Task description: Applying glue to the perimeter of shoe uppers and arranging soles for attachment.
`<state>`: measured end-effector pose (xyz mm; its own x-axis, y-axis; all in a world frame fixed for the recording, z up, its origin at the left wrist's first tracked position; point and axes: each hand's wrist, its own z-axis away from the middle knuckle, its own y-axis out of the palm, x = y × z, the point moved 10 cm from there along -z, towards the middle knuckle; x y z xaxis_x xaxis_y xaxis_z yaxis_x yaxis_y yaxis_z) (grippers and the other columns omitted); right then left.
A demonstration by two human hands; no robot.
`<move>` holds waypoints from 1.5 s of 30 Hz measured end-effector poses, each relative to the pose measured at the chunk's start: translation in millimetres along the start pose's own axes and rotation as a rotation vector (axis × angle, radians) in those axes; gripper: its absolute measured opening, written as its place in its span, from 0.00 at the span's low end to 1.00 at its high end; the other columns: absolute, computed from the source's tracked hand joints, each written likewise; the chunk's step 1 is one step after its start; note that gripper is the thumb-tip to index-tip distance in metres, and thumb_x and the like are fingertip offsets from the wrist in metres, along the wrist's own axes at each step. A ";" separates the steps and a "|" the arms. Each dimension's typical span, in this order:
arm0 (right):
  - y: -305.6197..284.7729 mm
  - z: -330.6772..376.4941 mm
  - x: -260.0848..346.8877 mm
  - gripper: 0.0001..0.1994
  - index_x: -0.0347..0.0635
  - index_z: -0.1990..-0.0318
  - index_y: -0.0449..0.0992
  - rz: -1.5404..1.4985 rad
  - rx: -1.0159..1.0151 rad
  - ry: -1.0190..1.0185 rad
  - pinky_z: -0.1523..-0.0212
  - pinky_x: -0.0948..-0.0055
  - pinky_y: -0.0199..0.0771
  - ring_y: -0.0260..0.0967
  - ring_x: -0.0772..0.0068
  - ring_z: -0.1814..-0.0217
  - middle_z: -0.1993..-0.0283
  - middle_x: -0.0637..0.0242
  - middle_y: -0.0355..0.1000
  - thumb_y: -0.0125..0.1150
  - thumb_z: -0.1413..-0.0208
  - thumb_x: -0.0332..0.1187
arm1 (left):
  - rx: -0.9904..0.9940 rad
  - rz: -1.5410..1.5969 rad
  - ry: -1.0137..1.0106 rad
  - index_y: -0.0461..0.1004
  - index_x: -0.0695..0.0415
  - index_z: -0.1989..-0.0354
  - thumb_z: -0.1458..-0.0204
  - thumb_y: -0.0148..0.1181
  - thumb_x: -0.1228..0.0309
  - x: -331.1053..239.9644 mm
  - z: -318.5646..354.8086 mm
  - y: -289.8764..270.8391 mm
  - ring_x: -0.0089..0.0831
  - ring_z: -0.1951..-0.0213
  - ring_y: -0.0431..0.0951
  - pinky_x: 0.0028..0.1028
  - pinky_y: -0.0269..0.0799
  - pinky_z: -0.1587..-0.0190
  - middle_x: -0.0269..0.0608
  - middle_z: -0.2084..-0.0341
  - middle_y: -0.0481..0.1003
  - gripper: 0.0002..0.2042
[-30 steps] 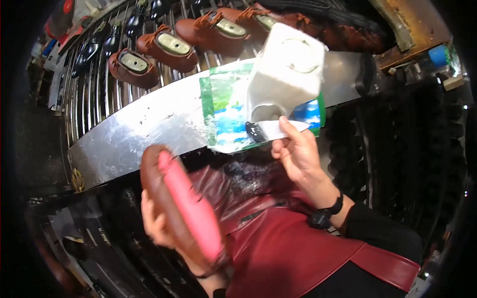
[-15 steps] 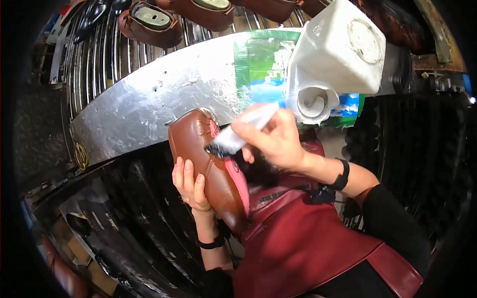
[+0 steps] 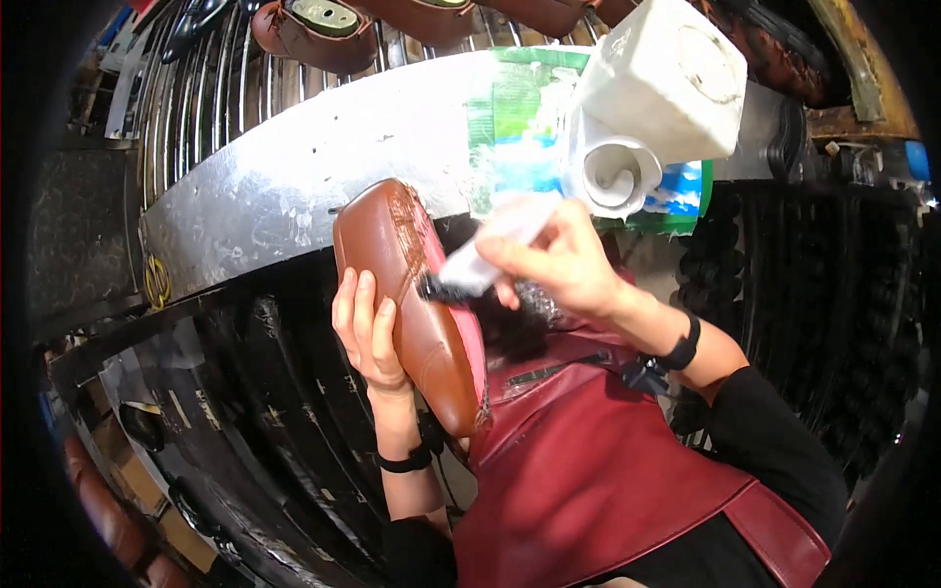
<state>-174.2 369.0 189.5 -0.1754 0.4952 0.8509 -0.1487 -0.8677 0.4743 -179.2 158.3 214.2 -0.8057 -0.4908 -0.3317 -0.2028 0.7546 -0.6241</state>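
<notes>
A brown leather shoe upper (image 3: 431,343) stands on its side at the bench's near edge, its pinkish underside turned right. My left hand (image 3: 368,328) grips it from the left, fingers spread over the leather and thumb hidden. In my right hand (image 3: 569,257) is a brush (image 3: 500,243) with a pale, coated handle and dark bristles, blurred by motion. Its bristles touch or nearly touch the border between leather and underside, where a wet shine shows. Beyond my right hand, a white plastic container (image 3: 676,83) has a round mouth with thick white stuff inside.
A worn metal bench top (image 3: 265,196) curves across ahead, with a green and blue sheet (image 3: 515,98) under the container. Behind it, several brown shoes (image 3: 328,44) sit on a rack of metal bars (image 3: 191,108). A red apron (image 3: 608,461) covers my lap.
The shoe has shifted slightly away from me and turned a little, my left hand with it. The brush has moved along the border toward the shoe's near end. More wet shine shows there.
</notes>
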 end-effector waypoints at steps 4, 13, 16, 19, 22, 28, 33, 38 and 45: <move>15.1 57.3 14.1 0.07 0.32 0.56 0.81 0.136 0.011 -0.045 0.73 0.78 0.77 0.77 0.79 0.71 0.66 0.61 0.81 0.67 0.34 0.29 | -0.007 -0.006 0.000 0.69 0.61 0.44 0.40 0.64 0.75 -5.5 -8.0 -2.0 0.60 0.39 0.76 0.53 0.75 0.38 0.61 0.41 0.76 0.18; 66.3 128.6 72.0 0.10 0.27 0.54 0.80 0.444 0.344 -0.615 0.66 0.68 0.82 0.82 0.61 0.65 0.63 0.54 0.80 0.69 0.39 0.24 | 0.017 -0.048 0.012 0.70 0.61 0.41 0.43 0.68 0.72 -13.6 -15.6 -4.0 0.59 0.38 0.76 0.51 0.73 0.37 0.59 0.40 0.76 0.22; 25.2 88.1 61.0 0.05 0.36 0.61 0.83 0.097 -0.036 -0.080 0.74 0.79 0.74 0.75 0.84 0.74 0.69 0.68 0.81 0.70 0.36 0.29 | 0.030 -0.058 0.008 0.70 0.62 0.40 0.45 0.69 0.72 -15.5 -16.1 -1.9 0.59 0.37 0.75 0.50 0.72 0.35 0.58 0.38 0.75 0.24; 22.3 69.1 53.4 0.07 0.36 0.61 0.82 0.119 -0.060 -0.106 0.78 0.82 0.69 0.72 0.86 0.77 0.71 0.71 0.80 0.71 0.36 0.31 | 0.059 -0.064 -0.050 0.71 0.62 0.38 0.48 0.70 0.72 -16.4 -28.4 -1.5 0.57 0.36 0.75 0.48 0.70 0.34 0.56 0.37 0.75 0.27; 40.7 82.2 78.7 0.06 0.34 0.65 0.81 0.321 0.102 -0.323 0.75 0.80 0.67 0.72 0.86 0.74 0.73 0.69 0.79 0.71 0.40 0.27 | 0.096 -0.073 -0.083 0.72 0.62 0.38 0.50 0.71 0.72 -11.9 -40.6 -0.6 0.55 0.36 0.75 0.47 0.70 0.34 0.54 0.38 0.75 0.29; 83.3 83.8 145.5 0.10 0.26 0.62 0.78 0.447 0.348 -0.668 0.67 0.69 0.80 0.80 0.59 0.68 0.65 0.51 0.80 0.71 0.50 0.21 | 0.183 -0.058 -0.223 0.72 0.62 0.38 0.53 0.70 0.76 -4.7 -84.3 -8.4 0.53 0.40 0.77 0.46 0.71 0.36 0.53 0.40 0.76 0.29; 90.8 59.7 183.6 0.12 0.28 0.63 0.78 0.619 0.394 -0.794 0.62 0.65 0.84 0.83 0.53 0.64 0.63 0.42 0.81 0.71 0.55 0.26 | 0.350 0.046 -0.396 0.73 0.57 0.40 0.52 0.65 0.83 15.1 -128.8 -2.5 0.49 0.45 0.79 0.40 0.75 0.42 0.49 0.47 0.80 0.27; 85.8 20.7 202.1 0.12 0.28 0.62 0.78 0.517 0.382 -0.826 0.51 0.60 0.82 0.82 0.55 0.53 0.56 0.43 0.81 0.65 0.57 0.23 | 0.338 0.258 -0.457 0.72 0.57 0.40 0.61 0.75 0.84 43.9 -152.4 -2.7 0.45 0.47 0.81 0.37 0.77 0.43 0.47 0.48 0.80 0.34; -2.8 -29.6 105.5 0.10 0.32 0.59 0.81 0.505 -0.026 -0.550 0.59 0.75 0.77 0.77 0.81 0.60 0.62 0.65 0.82 0.70 0.49 0.25 | 0.163 0.877 -0.718 0.70 0.59 0.34 0.70 0.80 0.89 138.6 -103.8 38.5 0.36 0.47 0.81 0.35 0.81 0.44 0.41 0.47 0.79 0.47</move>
<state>-221.1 424.9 271.2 0.2825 -0.0622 0.9573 -0.2026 -0.9793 -0.0039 -356.4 164.5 217.6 -0.1190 0.0019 -0.9929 0.3891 0.9201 -0.0449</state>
